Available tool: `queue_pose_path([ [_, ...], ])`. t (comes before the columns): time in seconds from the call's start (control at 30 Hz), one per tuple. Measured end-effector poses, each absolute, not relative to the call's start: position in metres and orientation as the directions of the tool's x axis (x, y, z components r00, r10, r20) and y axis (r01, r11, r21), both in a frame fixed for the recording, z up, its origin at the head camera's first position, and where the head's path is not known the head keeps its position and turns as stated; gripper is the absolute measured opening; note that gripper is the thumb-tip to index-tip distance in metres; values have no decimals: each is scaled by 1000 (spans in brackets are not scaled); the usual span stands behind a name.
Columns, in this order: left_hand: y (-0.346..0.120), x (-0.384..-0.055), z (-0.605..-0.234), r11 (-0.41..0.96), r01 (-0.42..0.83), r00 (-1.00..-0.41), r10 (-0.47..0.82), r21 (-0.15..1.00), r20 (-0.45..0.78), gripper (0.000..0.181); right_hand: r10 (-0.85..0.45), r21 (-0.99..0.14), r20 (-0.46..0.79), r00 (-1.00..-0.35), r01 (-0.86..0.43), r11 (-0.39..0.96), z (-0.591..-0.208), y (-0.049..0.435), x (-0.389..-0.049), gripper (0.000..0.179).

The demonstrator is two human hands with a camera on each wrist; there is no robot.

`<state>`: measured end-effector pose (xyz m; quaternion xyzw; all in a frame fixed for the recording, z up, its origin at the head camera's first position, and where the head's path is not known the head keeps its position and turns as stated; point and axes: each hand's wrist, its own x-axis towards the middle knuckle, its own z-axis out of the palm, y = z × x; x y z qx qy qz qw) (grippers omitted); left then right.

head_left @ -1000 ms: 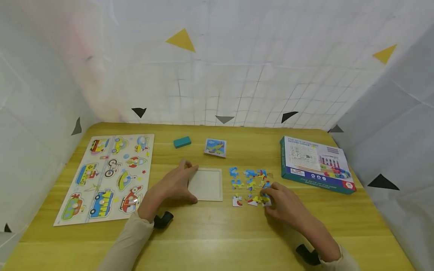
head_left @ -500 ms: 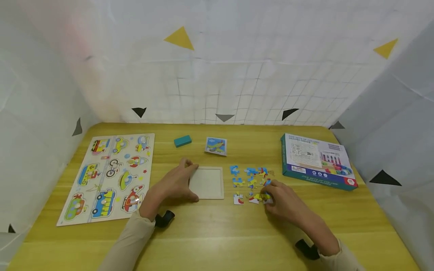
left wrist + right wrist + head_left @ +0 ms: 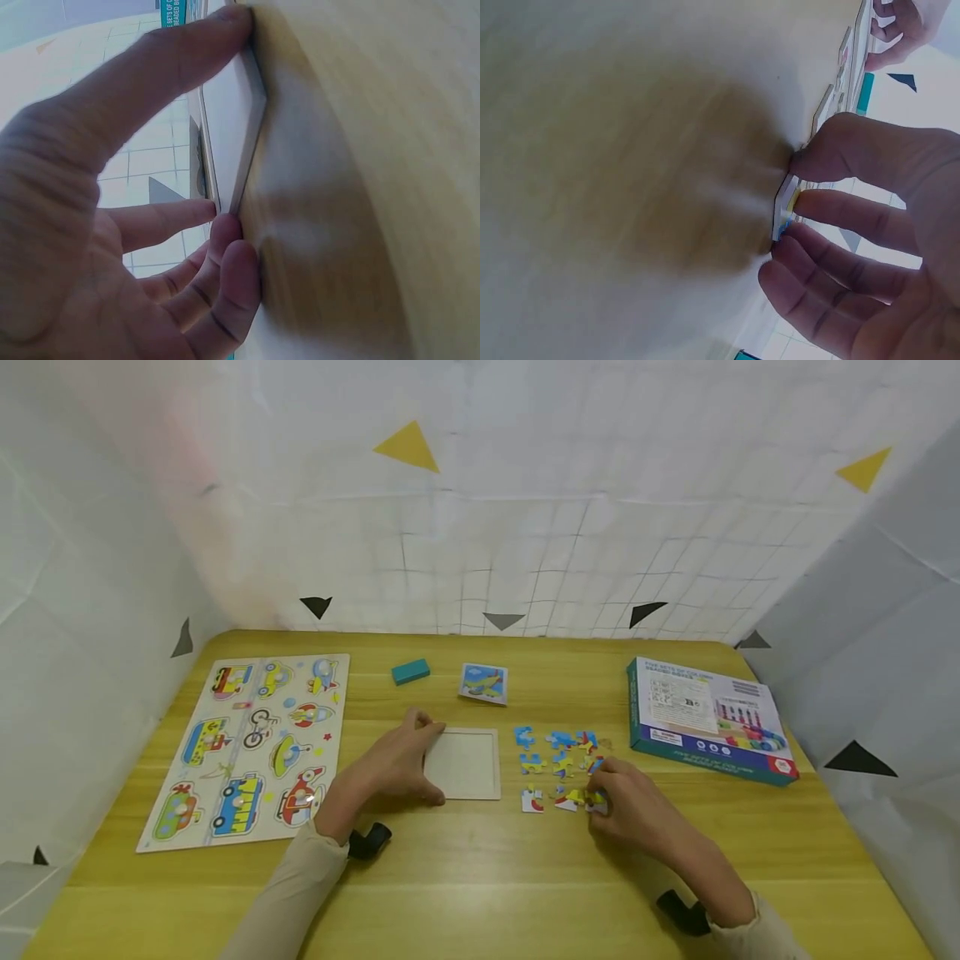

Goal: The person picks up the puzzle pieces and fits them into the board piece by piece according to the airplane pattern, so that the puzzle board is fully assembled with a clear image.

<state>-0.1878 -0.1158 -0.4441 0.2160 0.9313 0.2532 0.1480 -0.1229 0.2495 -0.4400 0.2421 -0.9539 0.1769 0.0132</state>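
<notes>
In the head view, my left hand (image 3: 393, 764) holds the left side of a shallow square wooden puzzle tray (image 3: 471, 797). Its thumb is on the near corner and the fingertips (image 3: 225, 225) meet the far one. Right of the tray lie several jigsaw pieces (image 3: 532, 764) in loose rows, blue, yellow, white and red. My right hand (image 3: 633, 806) pinches the near right jigsaw piece (image 3: 784, 202) between thumb and fingers, at table level. Part of that piece is hidden by the fingers.
A picture card with a yellow plane (image 3: 483, 683) and a teal block (image 3: 410, 672) lie at the back. At left is a wooden vehicle puzzle board (image 3: 243, 747). A flat printed box (image 3: 708, 718) lies at right. White sheeting (image 3: 480, 527) stands behind the table.
The head view has shifted slightly. Both hands keep nearly the same places, the left at the tray and the right on the near right piece.
</notes>
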Motion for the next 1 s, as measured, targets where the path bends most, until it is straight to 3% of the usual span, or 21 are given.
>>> queue_pose_path([
  [0.47,-116,-188,-441,773,318,-866,472,549,-164,107,-465,-306,103,-879,-473,827,-439,249,-123,26],
  [1.0,-109,-186,-446,752,359,-858,500,553,-123,108,-530,-276,240,-813,-581,766,-427,237,-124,26],
])
